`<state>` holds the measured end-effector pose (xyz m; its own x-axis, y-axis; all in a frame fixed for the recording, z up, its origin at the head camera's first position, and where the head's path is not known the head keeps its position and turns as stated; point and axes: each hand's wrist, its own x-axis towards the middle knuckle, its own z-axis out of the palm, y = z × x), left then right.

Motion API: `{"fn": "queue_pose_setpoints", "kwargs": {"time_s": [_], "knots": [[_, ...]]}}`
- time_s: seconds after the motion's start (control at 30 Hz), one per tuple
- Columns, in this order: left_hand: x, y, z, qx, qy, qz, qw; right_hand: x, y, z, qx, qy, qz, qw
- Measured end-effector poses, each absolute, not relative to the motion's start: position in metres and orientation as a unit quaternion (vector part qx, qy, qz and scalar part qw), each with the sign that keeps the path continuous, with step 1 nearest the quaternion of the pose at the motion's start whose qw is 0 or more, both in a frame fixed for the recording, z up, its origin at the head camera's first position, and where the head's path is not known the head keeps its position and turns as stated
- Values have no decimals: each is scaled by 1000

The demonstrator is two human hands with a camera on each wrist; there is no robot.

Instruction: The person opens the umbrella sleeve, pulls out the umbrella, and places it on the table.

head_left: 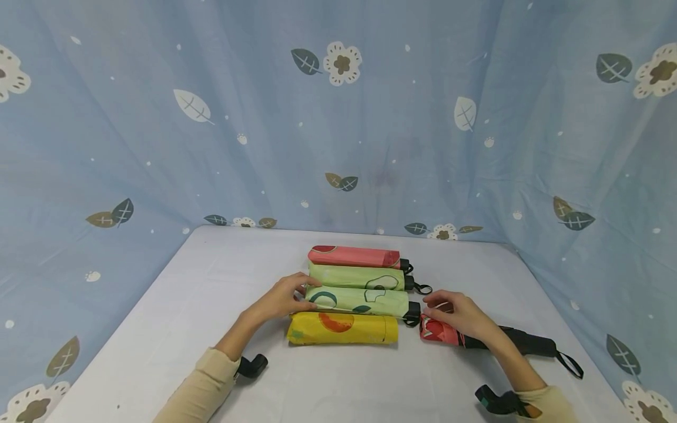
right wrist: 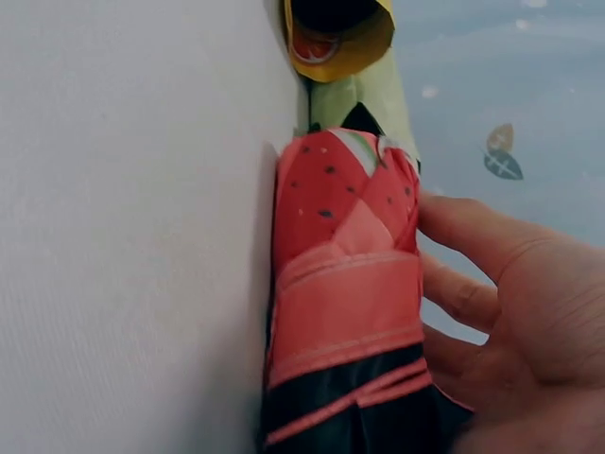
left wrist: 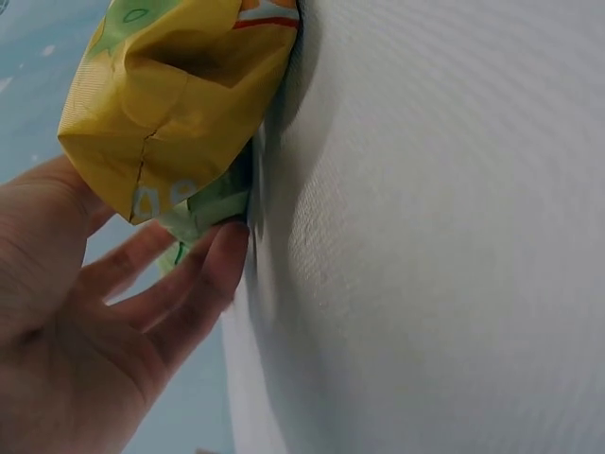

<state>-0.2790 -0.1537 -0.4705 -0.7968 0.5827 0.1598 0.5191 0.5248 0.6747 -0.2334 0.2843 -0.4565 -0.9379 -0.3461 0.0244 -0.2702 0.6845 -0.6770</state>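
Two light green folded umbrellas with avocado prints lie side by side. At the left end of the nearer green umbrella [head_left: 349, 299], my left hand [head_left: 282, 296] pinches it, thumb on the near side and fingers on the far side. My right hand [head_left: 457, 314] hovers with loosely bent fingers by that umbrella's black handle [head_left: 414, 311], over a red watermelon-print umbrella [right wrist: 350, 293] with a black shaft. In front lies a yellow umbrella sleeve [head_left: 344, 328] with an orange print; its dark hollow end shows in the right wrist view.
Behind the nearer one lies the farther green umbrella [head_left: 338, 276], then a pink-red umbrella [head_left: 354, 257] at the back of the row. The red umbrella's black handle and loop [head_left: 568, 361] point right on the white table [head_left: 370, 382]. A blue printed curtain [head_left: 370, 117] encloses the table.
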Motion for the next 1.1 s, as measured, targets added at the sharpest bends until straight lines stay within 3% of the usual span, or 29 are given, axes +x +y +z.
{"fn": "queue_pose_setpoints", "kwargs": {"time_s": [0.73,1.1], "knots": [[-282,-145,-470,361,893,269,13,-239,268,-458,-190,916,-347,65],[-280,-147,-467,363,881,304,-2,-241,263,-458,-184,919,-342,73]]}}
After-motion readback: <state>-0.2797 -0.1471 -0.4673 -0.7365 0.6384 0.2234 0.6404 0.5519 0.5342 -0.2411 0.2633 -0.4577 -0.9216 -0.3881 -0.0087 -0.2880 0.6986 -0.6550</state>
